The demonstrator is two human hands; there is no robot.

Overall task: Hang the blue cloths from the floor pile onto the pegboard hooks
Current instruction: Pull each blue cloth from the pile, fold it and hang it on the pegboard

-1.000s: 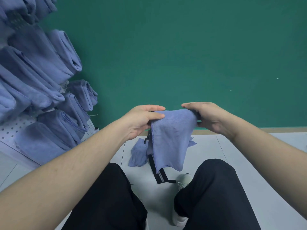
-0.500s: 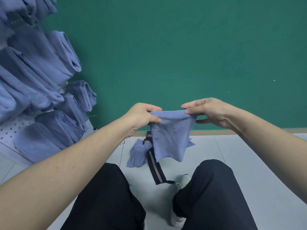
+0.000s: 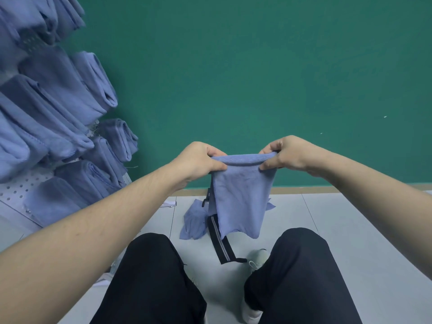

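Observation:
A blue cloth [image 3: 242, 197] hangs folded in front of me, stretched between both hands. My left hand [image 3: 198, 160] pinches its upper left corner and my right hand [image 3: 284, 154] pinches its upper right corner, fingers curled over the folded top edge. Behind it on the floor lies what is left of the pile, a crumpled blue cloth [image 3: 194, 220], partly hidden by the held one. At the left, the white pegboard [image 3: 16, 190] carries several folded blue cloths [image 3: 58, 94] on its hooks; the hooks themselves are covered.
A black strap with grey stripes [image 3: 222, 242] lies on the pale tiled floor [image 3: 350, 230] beside the pile. My knees in black trousers [image 3: 152, 277] fill the bottom. A green wall [image 3: 233, 66] stands straight ahead.
Both hands have raised the cloth slightly and moved apart, pulling its folded top edge taut. The fingers have curled more tightly over the corners.

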